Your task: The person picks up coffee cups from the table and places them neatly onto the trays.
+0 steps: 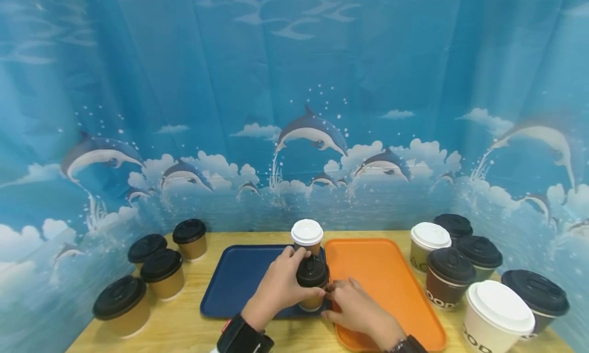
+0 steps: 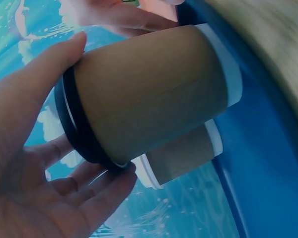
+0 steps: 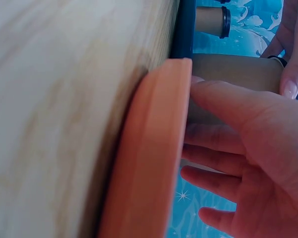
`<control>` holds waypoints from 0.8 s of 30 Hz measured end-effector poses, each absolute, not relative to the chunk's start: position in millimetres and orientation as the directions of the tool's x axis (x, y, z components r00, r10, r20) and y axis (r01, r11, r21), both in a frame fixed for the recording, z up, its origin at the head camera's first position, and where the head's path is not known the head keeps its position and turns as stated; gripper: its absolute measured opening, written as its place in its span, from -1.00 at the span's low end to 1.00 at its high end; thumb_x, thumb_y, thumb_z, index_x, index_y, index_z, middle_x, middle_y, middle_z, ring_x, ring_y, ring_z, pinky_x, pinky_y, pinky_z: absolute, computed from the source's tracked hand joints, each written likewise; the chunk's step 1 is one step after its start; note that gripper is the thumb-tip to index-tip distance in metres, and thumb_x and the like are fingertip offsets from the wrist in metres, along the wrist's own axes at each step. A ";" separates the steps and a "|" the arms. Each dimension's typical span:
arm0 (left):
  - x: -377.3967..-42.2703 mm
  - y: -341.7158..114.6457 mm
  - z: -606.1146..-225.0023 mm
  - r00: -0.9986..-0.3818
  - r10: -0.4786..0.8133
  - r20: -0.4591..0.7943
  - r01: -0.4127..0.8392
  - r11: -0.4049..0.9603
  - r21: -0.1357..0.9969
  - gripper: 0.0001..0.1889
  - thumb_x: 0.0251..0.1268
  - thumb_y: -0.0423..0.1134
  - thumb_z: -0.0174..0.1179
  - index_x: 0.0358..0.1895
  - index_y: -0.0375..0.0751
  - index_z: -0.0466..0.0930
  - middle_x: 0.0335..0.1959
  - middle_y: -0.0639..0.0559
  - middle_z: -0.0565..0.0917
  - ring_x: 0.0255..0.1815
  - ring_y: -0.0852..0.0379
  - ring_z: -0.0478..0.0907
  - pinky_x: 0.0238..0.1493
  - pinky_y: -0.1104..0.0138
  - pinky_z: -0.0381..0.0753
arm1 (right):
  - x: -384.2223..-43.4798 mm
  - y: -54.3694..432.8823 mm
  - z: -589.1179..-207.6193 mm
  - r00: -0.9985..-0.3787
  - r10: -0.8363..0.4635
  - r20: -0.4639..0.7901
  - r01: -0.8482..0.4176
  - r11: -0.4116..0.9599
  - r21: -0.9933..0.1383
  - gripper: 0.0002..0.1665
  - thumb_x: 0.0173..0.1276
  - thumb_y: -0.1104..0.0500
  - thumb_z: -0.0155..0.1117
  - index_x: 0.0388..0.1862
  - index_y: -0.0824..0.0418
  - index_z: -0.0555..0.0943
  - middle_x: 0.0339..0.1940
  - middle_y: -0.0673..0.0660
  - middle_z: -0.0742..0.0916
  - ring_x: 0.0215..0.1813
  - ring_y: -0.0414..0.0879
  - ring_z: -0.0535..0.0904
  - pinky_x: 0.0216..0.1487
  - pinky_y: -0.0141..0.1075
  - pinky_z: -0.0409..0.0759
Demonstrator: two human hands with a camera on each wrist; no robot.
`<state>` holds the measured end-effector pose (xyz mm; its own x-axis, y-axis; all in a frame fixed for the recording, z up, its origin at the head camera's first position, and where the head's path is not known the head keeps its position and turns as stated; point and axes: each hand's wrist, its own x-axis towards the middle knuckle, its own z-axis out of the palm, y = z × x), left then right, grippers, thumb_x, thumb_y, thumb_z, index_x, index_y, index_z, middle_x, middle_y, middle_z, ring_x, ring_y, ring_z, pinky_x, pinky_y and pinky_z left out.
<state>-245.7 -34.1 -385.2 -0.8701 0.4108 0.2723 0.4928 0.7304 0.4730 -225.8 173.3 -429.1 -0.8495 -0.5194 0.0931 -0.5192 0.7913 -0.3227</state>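
Note:
A brown paper cup with a black lid (image 1: pixel 313 272) stands upright at the right front part of the blue tray (image 1: pixel 244 279). My left hand (image 1: pixel 280 286) grips it around the lid, thumb on the near side and fingers on the far side, as the left wrist view shows the cup (image 2: pixel 154 94). My right hand (image 1: pixel 359 308) is at the cup's right side, over the orange tray (image 1: pixel 372 271); its thumb and fingers lie against the lower cup, loosely extended. Behind stands a white-lidded brown cup (image 1: pixel 307 234), also on the blue tray.
On the left of the wooden table (image 1: pixel 184 332) stand several black-lidded brown cups (image 1: pixel 163 274). Several larger printed cups with white or black lids (image 1: pixel 497 317) are grouped on the right. A dolphin-patterned curtain (image 1: pixel 294 87) closes off the back and sides.

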 end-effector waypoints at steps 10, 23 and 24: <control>-244.5 -33.8 -380.5 -0.877 0.424 0.225 0.478 0.736 0.479 -0.13 -0.10 0.24 0.58 0.30 -0.05 0.48 0.01 -0.13 0.51 0.01 -0.13 0.59 -0.10 0.00 0.66 | -228.5 174.2 -432.1 -0.841 -0.529 0.114 -0.533 0.775 -0.340 -0.64 0.25 -0.04 0.52 -0.08 0.15 0.78 0.02 0.13 0.74 0.16 0.11 0.62 0.29 0.45 0.28; -245.0 -37.1 -372.1 -0.875 0.414 0.251 0.483 0.767 0.421 -0.03 -0.11 0.40 0.48 0.38 -0.02 0.40 0.35 -0.22 0.44 0.25 -0.23 0.50 -0.05 -0.09 0.66 | -231.1 173.4 -427.8 -0.837 -0.535 0.118 -0.540 0.772 -0.334 -0.64 0.24 -0.02 0.53 -0.13 0.22 0.78 -0.02 0.15 0.75 0.11 0.13 0.64 0.27 0.47 0.26; -243.7 -39.2 -371.9 -0.876 0.410 0.255 0.482 0.773 0.413 -0.01 -0.10 0.41 0.47 0.39 -0.02 0.40 0.35 -0.20 0.44 0.25 -0.21 0.50 -0.04 -0.09 0.66 | -230.7 174.0 -428.3 -0.838 -0.534 0.110 -0.537 0.771 -0.342 -0.63 0.24 -0.01 0.53 -0.12 0.23 0.78 -0.01 0.16 0.75 0.12 0.14 0.64 0.27 0.48 0.25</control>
<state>-243.7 -39.2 -371.9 -0.8759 0.4096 0.2551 0.4817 0.7728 0.4133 -230.7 174.0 -428.3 -0.8380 -0.5343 0.1105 -0.5369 0.7714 -0.3417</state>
